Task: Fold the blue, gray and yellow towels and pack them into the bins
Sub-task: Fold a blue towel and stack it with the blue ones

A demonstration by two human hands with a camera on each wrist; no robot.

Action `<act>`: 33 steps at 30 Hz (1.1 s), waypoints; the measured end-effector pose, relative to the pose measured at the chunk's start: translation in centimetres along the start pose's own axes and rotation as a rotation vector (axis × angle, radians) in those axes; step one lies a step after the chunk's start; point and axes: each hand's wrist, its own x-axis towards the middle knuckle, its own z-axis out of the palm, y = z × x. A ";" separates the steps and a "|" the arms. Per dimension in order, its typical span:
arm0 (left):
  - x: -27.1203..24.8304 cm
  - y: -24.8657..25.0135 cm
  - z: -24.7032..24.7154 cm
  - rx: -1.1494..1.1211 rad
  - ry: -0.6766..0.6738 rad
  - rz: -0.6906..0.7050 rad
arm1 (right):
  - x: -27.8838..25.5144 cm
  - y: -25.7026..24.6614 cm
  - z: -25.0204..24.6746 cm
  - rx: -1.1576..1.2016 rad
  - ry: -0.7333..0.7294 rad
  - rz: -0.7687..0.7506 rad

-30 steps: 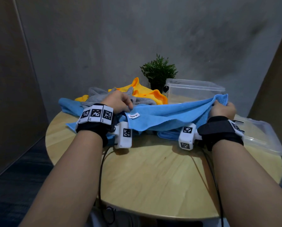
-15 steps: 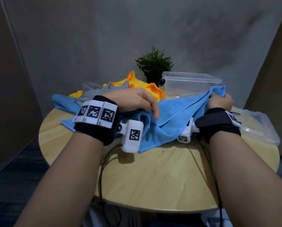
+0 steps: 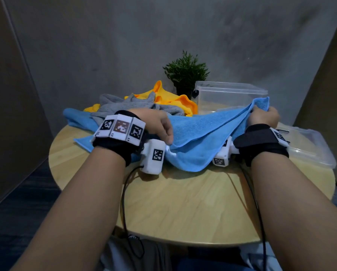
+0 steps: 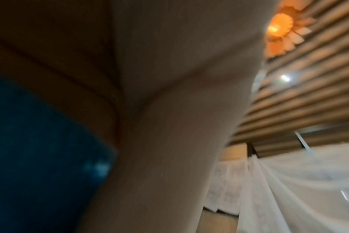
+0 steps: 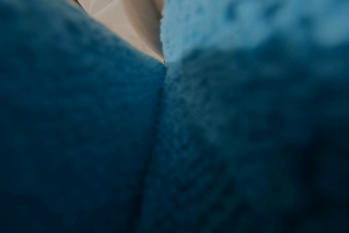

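Note:
A blue towel [image 3: 200, 133] is stretched between my hands over the round wooden table [image 3: 183, 202]. My left hand [image 3: 159, 128] grips its near left edge with curled fingers. My right hand [image 3: 264, 115] holds the raised right corner, in front of the clear bin [image 3: 230, 94]. Blue cloth [image 5: 169, 126] fills the right wrist view. The left wrist view is mostly my palm, with blue cloth [image 4: 40, 157] at the left. A gray towel [image 3: 128, 105] and a yellow towel [image 3: 175, 100] lie crumpled behind, and another blue towel [image 3: 75, 118] lies under them at the left.
A small potted plant [image 3: 186, 75] stands at the back beside the bin. A clear lid or shallow tray [image 3: 310, 147] lies at the table's right edge. Cables hang from both wrists over the near table edge. Walls close in behind and at both sides.
My left hand has pulled its edge of the blue towel toward me and lower, so the cloth now slopes up to the right hand. The right hand stayed near the bin.

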 end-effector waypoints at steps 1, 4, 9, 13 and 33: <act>-0.1 -0.2 0.1 -0.084 0.027 0.079 | 0.1 0.0 0.0 0.004 -0.001 -0.002; 0.2 -0.8 0.3 -0.736 0.416 0.338 | 0.2 0.0 0.1 0.006 -0.010 -0.005; 2.5 -5.8 -0.6 -0.617 0.971 -0.190 | 0.1 0.2 0.5 -0.067 -0.082 -0.046; 2.9 -6.8 -0.3 -0.501 0.846 -0.292 | 0.2 0.3 0.4 -0.153 -0.134 -0.057; 1.2 -0.8 0.3 -0.940 0.838 0.417 | -9.6 -4.1 4.6 -0.267 -0.964 -0.709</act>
